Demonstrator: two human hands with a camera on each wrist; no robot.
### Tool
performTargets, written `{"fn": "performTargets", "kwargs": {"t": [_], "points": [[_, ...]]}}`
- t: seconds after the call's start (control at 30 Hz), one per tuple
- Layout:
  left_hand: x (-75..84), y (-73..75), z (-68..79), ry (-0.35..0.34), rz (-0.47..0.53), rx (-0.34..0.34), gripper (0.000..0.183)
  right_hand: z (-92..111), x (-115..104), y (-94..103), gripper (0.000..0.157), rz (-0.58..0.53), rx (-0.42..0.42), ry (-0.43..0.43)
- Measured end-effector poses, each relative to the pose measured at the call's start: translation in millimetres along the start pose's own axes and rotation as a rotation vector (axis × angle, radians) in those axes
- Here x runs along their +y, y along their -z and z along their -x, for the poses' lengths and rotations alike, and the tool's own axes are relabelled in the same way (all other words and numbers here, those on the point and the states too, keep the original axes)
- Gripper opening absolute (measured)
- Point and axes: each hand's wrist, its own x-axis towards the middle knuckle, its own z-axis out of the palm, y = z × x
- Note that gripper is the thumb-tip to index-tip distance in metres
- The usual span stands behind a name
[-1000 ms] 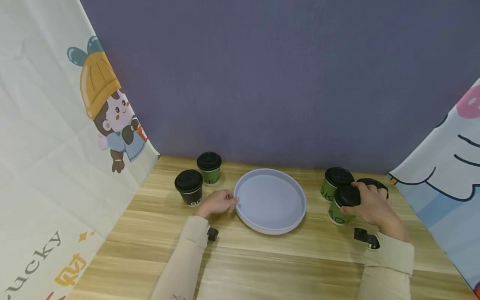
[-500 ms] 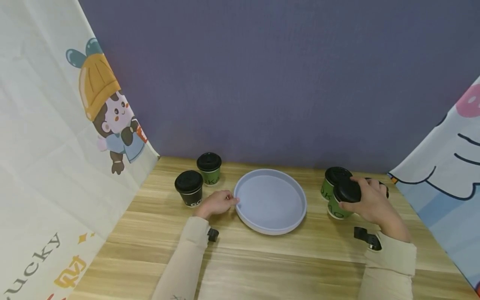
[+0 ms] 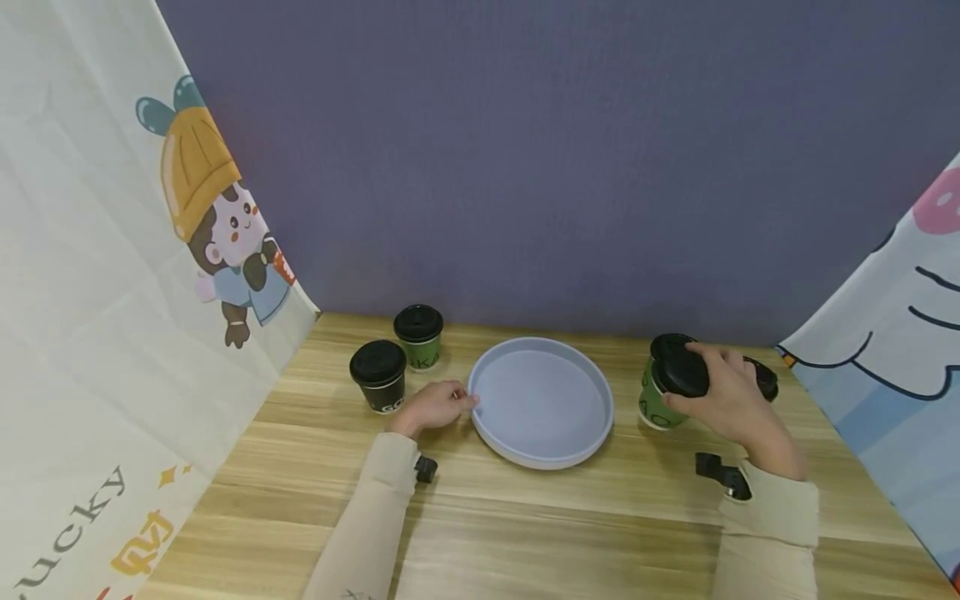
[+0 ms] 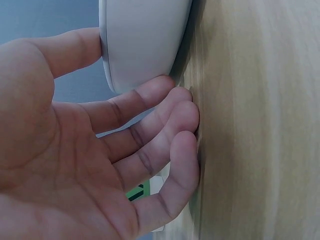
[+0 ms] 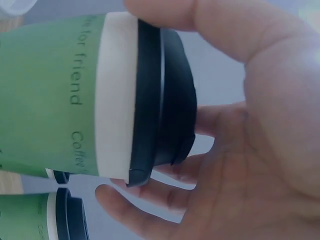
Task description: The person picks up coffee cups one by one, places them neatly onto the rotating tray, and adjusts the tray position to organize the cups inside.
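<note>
A round pale grey-blue tray [image 3: 542, 400] with a raised rim lies on the wooden table. My left hand [image 3: 433, 406] pinches its left edge; in the left wrist view the thumb lies on the tray wall [image 4: 142, 45] and the index finger at its lower edge. On the right, my right hand [image 3: 738, 408] grips a green paper coffee cup [image 3: 654, 402] by its black lid [image 5: 150, 100], thumb on one side and fingers on the other. Behind it stands another lidded cup [image 3: 667, 340], mostly hidden. A further black lid [image 3: 767, 382] shows past the fingers.
Left of the tray stand a black lidded cup [image 3: 378, 375] and a green lidded cup [image 3: 418, 337]. A purple-grey panel [image 3: 510, 167] rises behind the table [image 3: 525, 533]. Printed cloths hang at the left [image 3: 75, 292] and right [image 3: 900, 358].
My right hand has shifted left and away from me with the green coffee cup, which now covers more of the cup behind it. The left hand and the tray have stayed put.
</note>
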Motion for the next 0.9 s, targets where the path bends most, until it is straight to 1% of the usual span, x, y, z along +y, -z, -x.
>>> {"fn": "performTargets", "kwargs": {"t": [0.27,0.4,0.67,0.9], "points": [[-5.9,4.2,2.5,-0.003,0.009,-0.012,0.035,0,-20,-5.8,0.1,0.012,0.023,0.016],[-8.2,6.5,4.6,-0.006,0.013,-0.012,0.034,0,-31,-8.4,0.097,0.012,0.053,0.035],[-7.0,7.8,6.1,-0.008,0.006,-0.01,0.035,-2,-37,-12.1,0.098,-0.008,0.089,0.05],[-7.9,6.6,4.8,-0.015,0.005,-0.011,0.035,-3,-44,-15.1,0.097,-0.024,0.136,0.082]]}}
